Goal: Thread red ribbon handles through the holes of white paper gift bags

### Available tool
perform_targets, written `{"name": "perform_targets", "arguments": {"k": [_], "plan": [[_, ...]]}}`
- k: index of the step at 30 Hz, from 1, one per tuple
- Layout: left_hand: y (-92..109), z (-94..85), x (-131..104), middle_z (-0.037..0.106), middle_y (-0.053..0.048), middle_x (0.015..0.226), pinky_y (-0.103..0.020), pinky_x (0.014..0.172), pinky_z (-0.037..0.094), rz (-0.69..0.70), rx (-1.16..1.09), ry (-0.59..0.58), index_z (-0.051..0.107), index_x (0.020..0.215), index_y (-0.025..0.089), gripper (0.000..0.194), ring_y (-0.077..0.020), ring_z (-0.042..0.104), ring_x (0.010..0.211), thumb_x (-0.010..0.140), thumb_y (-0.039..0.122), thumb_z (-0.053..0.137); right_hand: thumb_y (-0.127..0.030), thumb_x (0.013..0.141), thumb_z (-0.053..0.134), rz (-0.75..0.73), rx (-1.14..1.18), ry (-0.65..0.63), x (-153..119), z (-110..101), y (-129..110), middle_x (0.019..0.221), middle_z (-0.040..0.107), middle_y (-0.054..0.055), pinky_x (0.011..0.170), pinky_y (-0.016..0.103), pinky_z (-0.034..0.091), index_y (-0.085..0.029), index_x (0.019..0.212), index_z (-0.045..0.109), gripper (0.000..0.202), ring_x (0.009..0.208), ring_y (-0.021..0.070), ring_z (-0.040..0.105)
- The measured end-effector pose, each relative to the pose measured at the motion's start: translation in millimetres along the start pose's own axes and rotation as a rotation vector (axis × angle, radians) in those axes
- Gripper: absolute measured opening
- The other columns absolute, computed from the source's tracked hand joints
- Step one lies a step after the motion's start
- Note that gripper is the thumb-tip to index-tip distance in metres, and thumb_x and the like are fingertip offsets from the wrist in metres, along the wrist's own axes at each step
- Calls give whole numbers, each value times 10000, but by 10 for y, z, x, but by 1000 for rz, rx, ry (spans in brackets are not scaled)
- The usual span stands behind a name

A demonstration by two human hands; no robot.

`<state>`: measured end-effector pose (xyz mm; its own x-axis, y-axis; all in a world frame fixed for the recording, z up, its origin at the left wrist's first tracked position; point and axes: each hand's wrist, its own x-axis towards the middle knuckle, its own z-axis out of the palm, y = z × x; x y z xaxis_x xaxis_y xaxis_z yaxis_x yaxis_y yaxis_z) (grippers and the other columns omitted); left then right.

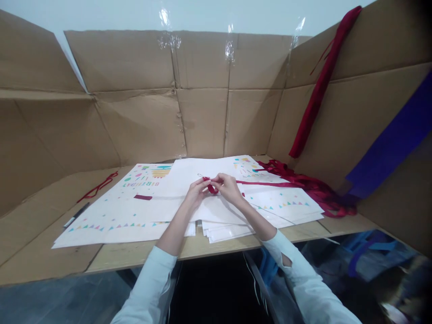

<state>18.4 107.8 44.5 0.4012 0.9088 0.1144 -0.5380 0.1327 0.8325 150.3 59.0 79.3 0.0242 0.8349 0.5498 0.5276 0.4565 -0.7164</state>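
Observation:
Both my hands meet over the white paper sheets point(189, 171) at the middle of the table. My left hand point(197, 191) pinches a looped dark red ribbon point(212, 189) from the left. Fingers of my right hand point(228, 186) close on the same ribbon from the right. A thin wire-like piece point(200, 175) sticks out above my left fingertips; its kind is too small to make out. From near my right hand a red ribbon strip point(266, 183) runs right to a heap of red ribbon point(310, 184). A short red ribbon piece point(143, 197) lies on the paper, left of my hands.
Cardboard walls point(202, 117) enclose the table at the back and sides. A red ribbon band point(317, 99) and a wide blue-purple strip point(394, 139) hang at the right. On the left lie red cords point(98, 188) and a pen point(76, 215). Blue stools point(371, 245) stand below.

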Motion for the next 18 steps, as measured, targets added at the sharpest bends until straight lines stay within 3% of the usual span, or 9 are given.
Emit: {"name": "perform_targets", "arguments": {"k": [4,11,15,18], "plan": [[-1,43,3,614,-27,761,-238,703,466,-8,-27,85,606,726,130,261,-117,571,727,534,193,772,-195,705,603,-82,-22,20,-28,26,30,870,602,61,619,227,443,-126,715,584,73,629,104,552],[-10,86,6,609,-45,828,-255,776,431,-19,26,93,632,769,133,315,-141,562,822,501,213,778,-210,711,583,113,121,-119,-9,-50,77,588,595,5,519,198,405,-120,711,617,96,530,107,537],[-96,118,-22,562,-98,1074,-305,796,431,172,464,40,646,973,169,456,-206,536,939,551,287,768,-175,704,578,103,39,-119,93,-352,134,607,616,21,554,214,417,-115,724,654,99,554,118,552],[-221,157,-102,496,-108,1221,-356,914,379,419,939,-128,607,1120,220,499,-254,477,1089,643,312,718,-151,695,598,48,-212,65,230,-820,156,705,652,42,652,248,439,-130,726,678,88,642,141,580]]}}
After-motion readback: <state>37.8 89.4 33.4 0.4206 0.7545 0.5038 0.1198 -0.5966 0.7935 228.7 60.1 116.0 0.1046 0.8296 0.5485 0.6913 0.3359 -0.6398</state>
